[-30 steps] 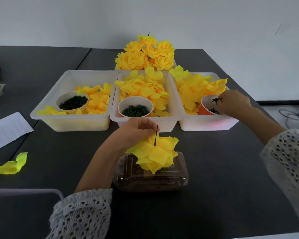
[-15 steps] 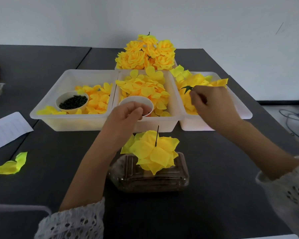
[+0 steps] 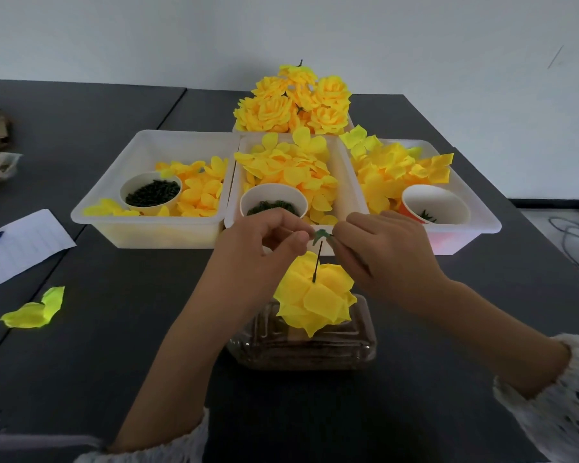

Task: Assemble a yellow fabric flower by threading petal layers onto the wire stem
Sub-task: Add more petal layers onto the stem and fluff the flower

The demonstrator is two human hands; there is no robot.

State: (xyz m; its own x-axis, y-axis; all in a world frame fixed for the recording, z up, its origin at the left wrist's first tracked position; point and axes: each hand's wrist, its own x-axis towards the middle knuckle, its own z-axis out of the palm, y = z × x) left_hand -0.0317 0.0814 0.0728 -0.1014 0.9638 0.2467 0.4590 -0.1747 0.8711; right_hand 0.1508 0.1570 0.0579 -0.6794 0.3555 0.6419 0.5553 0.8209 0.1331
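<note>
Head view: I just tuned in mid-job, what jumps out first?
Dead centre, both hands meet over the yellow flower: the left hand and right hand pinch a small green piece at the tip of the wire stem. Behind them, three white trays hold loose yellow petals, and finished flowers are piled at the back.
</note>
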